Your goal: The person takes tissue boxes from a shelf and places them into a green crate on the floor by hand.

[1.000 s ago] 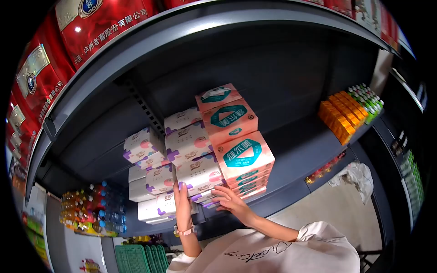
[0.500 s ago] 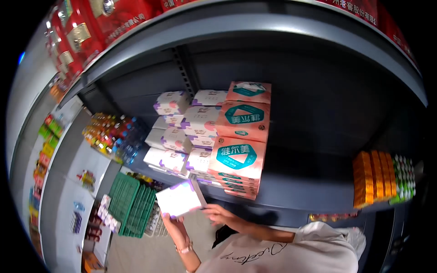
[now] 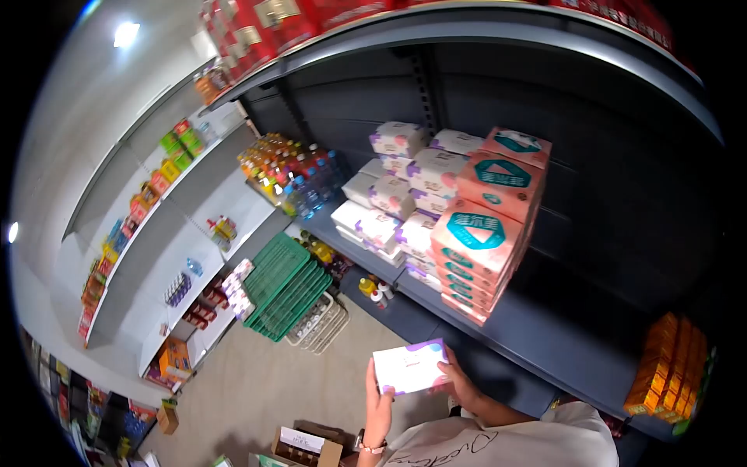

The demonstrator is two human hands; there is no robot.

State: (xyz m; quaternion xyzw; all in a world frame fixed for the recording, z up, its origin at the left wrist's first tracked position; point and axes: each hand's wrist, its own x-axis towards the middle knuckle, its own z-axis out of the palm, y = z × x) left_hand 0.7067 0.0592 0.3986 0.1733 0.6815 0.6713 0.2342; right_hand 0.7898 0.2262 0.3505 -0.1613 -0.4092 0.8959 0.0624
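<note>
The white pack [image 3: 408, 366] you are holding is in the lower middle of the frame, in front of the shelf edge and above the floor. It is a boxy, soft-looking packet, its broad face turned up to you and so brightly lit that the faint print near its middle cannot be read. Purple runs along its upper edge and shows at the lower left corner, with a bluish-violet patch towards the upper right. It sits slightly askew, its right end higher than its left.

Your left hand [image 3: 379, 401] grasps the left end, thumb over the lower edge; your right hand [image 3: 461, 383] grasps the right end, thumb on the face. So your grip is closed on the pack from both sides. A watch and a bracelet circle your left wrist, and your white shirt [image 3: 506, 444] fills the bottom edge.

Above the pack, on the dark shelf [image 3: 560, 307], you have pink packs [image 3: 478, 233] with teal labels, stacked right beside similar white-and-purple packs [image 3: 389, 194]. Bottles [image 3: 303, 183] stand to their left, and orange boxes [image 3: 668, 370] sit at the lower right of the frame. Left of centre are green baskets [image 3: 284, 272]; an open carton [image 3: 307, 445] is at the bottom.
</note>
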